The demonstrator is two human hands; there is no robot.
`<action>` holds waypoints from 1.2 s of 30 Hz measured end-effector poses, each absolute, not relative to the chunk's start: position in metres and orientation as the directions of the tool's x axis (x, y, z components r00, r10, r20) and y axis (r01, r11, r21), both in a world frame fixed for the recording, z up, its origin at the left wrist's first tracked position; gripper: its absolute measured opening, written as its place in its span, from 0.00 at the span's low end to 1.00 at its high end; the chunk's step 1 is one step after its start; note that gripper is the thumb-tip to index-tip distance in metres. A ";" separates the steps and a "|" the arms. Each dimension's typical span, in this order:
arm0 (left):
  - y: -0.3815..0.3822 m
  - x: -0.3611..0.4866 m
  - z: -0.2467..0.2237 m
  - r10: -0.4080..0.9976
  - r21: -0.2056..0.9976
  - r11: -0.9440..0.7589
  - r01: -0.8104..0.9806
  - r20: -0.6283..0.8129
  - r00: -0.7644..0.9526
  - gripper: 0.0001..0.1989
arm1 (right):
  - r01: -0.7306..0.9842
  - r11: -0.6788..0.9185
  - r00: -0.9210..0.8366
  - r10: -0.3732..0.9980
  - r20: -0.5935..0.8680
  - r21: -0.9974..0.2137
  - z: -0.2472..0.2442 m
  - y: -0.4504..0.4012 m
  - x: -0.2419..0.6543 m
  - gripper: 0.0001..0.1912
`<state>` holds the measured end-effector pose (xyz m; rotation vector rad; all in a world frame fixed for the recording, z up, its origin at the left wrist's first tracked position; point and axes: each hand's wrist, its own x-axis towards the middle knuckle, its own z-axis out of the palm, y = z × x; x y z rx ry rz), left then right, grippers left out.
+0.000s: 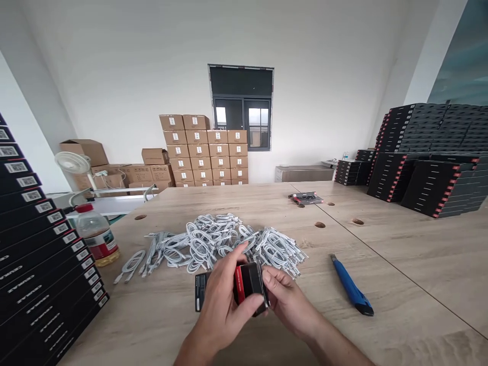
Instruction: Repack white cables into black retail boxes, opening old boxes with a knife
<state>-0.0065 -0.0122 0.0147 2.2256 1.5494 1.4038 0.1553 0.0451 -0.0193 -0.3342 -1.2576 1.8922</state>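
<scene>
A small black box with a red stripe (250, 281) is tilted between my two hands over the table. My left hand (221, 300) wraps round it from the left, thumb across the near face. With thumb and fingers, my right hand (284, 297) pinches the box's right edge. Behind my left hand lies a dark case-like item (200, 292), mostly covered. Just beyond my hands spreads a pile of coiled white cables (208, 241). A blue utility knife (351, 285) rests to the right of my right hand.
Stacked black boxes (49, 264) rise at the left, beside a bottle with a red cap (95, 236). More black box stacks (427, 162) stand at the right. A flat dark package (306, 197) lies farther back on the wooden table (259, 203), which has round holes.
</scene>
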 end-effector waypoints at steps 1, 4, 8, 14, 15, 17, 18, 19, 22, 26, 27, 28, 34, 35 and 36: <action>-0.013 -0.006 0.014 0.767 0.542 -0.482 0.688 0.640 0.033 0.31 | -0.486 -0.170 -0.631 0.747 0.209 -0.857 -0.020 0.044 0.153 0.23; -0.013 -0.002 0.014 0.778 0.614 -0.432 0.661 0.624 -0.071 0.24 | -0.496 -0.160 -0.620 0.754 0.219 -0.853 -0.022 0.044 0.150 0.23; -0.014 0.001 0.021 0.792 0.757 -0.369 0.539 0.560 -0.244 0.24 | -0.471 0.074 -0.503 0.797 0.336 -0.879 -0.022 0.041 0.155 0.23; -0.008 0.004 0.017 0.835 0.900 -0.339 0.275 0.423 -0.353 0.25 | -0.087 0.600 -0.344 0.731 0.589 -0.795 -0.031 0.031 0.167 0.43; -0.006 0.005 0.012 0.850 0.909 -0.348 0.232 0.410 -0.331 0.25 | -0.042 0.638 -0.319 0.721 0.616 -0.769 -0.034 0.032 0.166 0.41; -0.002 0.007 0.001 0.869 0.913 -0.367 0.176 0.404 -0.287 0.22 | -0.006 0.686 -0.236 0.706 0.668 -0.728 -0.042 0.037 0.161 0.34; 0.000 0.009 -0.004 0.871 0.914 -0.373 0.160 0.405 -0.278 0.21 | -0.008 0.698 -0.175 0.704 0.688 -0.716 -0.047 0.040 0.158 0.30; 0.001 0.010 -0.008 0.869 0.913 -0.381 0.145 0.407 -0.280 0.20 | -0.015 0.707 -0.106 0.702 0.704 -0.707 -0.050 0.043 0.154 0.28; 0.001 0.012 -0.011 0.840 0.894 -0.432 0.123 0.448 -0.307 0.18 | -0.016 0.742 0.054 0.670 0.740 -0.670 -0.057 0.052 0.146 0.19; -0.002 0.005 -0.002 0.779 0.825 -0.507 0.249 0.563 -0.278 0.13 | 0.045 0.811 0.041 0.581 0.813 -0.583 -0.051 0.054 0.149 0.15; -0.002 0.002 0.001 0.761 0.802 -0.521 0.292 0.591 -0.266 0.12 | 0.064 0.828 0.027 0.557 0.830 -0.557 -0.047 0.054 0.152 0.15; -0.002 -0.001 0.003 0.746 0.780 -0.533 0.327 0.616 -0.253 0.10 | 0.085 0.840 0.017 0.536 0.844 -0.535 -0.044 0.053 0.155 0.15; -0.003 -0.003 0.009 0.763 0.802 -0.552 0.229 0.597 -0.249 0.06 | 0.040 0.839 -0.040 0.544 0.838 -0.543 -0.035 0.050 0.163 0.10; -0.005 -0.004 0.009 0.765 0.805 -0.549 0.223 0.592 -0.253 0.09 | -0.002 0.820 -0.010 0.573 0.820 -0.573 -0.035 0.048 0.161 0.11; -0.007 -0.005 0.009 0.764 0.800 -0.551 0.238 0.598 -0.243 0.11 | -0.031 0.799 0.026 0.602 0.798 -0.601 -0.035 0.047 0.160 0.12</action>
